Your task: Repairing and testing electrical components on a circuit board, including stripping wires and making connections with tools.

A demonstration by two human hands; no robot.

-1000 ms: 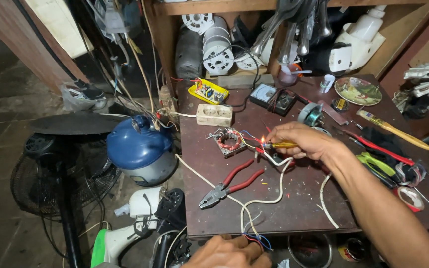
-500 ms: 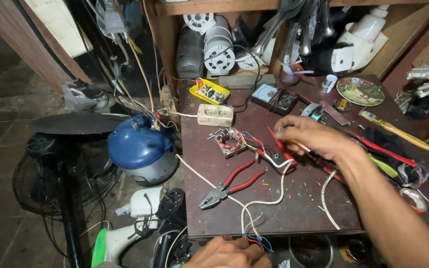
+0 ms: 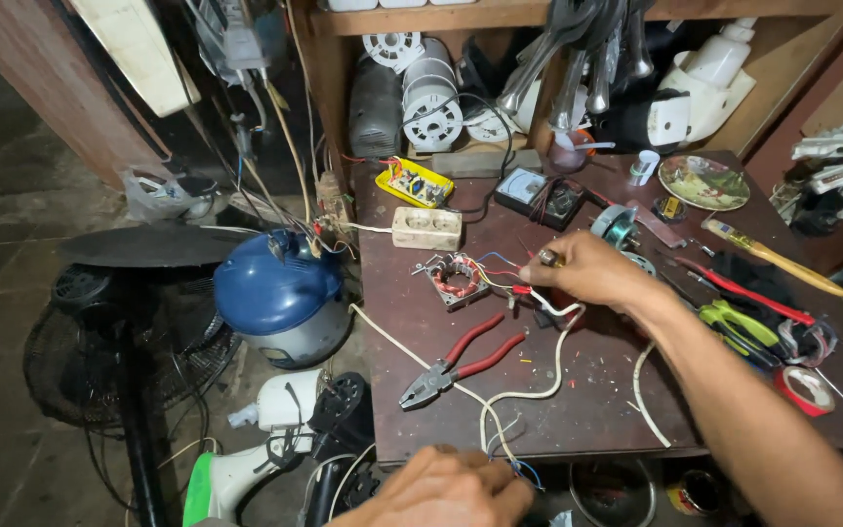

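Right hand: the right hand (image 3: 592, 273) was over the middle of the dark red surface (image 3: 597, 390), its grip closed on a small metal-tipped tool (image 3: 546, 258) and on the end of a white cable (image 3: 548, 361).
Left hand: the left hand (image 3: 446, 488) was at the near edge of the surface, fingers curled; what the grip enclosed could not be told, though the white cable's near end ran to it.
White cable: it ran lengthwise from far to near, from the right hand in a loop down to the left hand, coloured wire ends showing at the near edge.
Stator coil: a small square stator coil (image 3: 454, 279) with red windings lay flat just left of the right hand, thin leads running from it toward the fingers.
Pliers: red-handled pliers (image 3: 456, 359) lay flat, jaws pointing near-left, handles far-right, crossing a white wire.
Yellow tray: a yellow tray (image 3: 415, 182) at the far edge held a circuit board.
Plate: a decorated plate (image 3: 704, 182) lay at the far right; contents could not be told.
Shelf: the shelf behind held fan motors (image 3: 431, 102) and white housings.
Floor: a blue domed appliance (image 3: 280, 293) stood left of the surface, beside a fan guard (image 3: 100, 342).
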